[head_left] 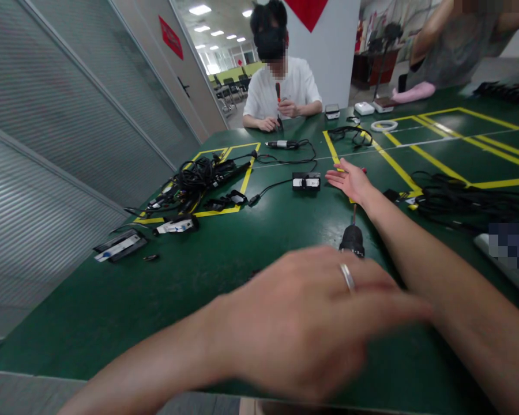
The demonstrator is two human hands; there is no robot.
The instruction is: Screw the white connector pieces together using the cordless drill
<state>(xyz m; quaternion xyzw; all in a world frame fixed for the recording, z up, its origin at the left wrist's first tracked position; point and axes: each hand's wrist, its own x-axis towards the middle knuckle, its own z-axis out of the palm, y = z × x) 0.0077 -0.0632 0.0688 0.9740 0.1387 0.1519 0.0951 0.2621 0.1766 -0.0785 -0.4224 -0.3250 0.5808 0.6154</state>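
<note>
My left hand (303, 317), wearing a ring, crosses the foreground, blurred by motion. Its back faces me and the fingers point right; whatever lies under the palm is hidden. Just beyond it shows the black chuck of a power drill (352, 240), its bit pointing away from me; the hand covers the drill's body. Farther out, my right hand (352, 181) lies open, palm up, with fingers stretched left and nothing in the palm. A small black-and-white device (306, 183) with a cable sits left of those fingers. Something small and red peeks out behind the right hand.
A heap of black cables (203, 176) lies inside yellow tape at left, more cables (467, 196) at right. Black-and-white parts (121, 245) rest near the left edge. Across the green table (177, 305), a co-worker (281, 86) holds a red-and-black tool. Another person (454, 46) stands at upper right.
</note>
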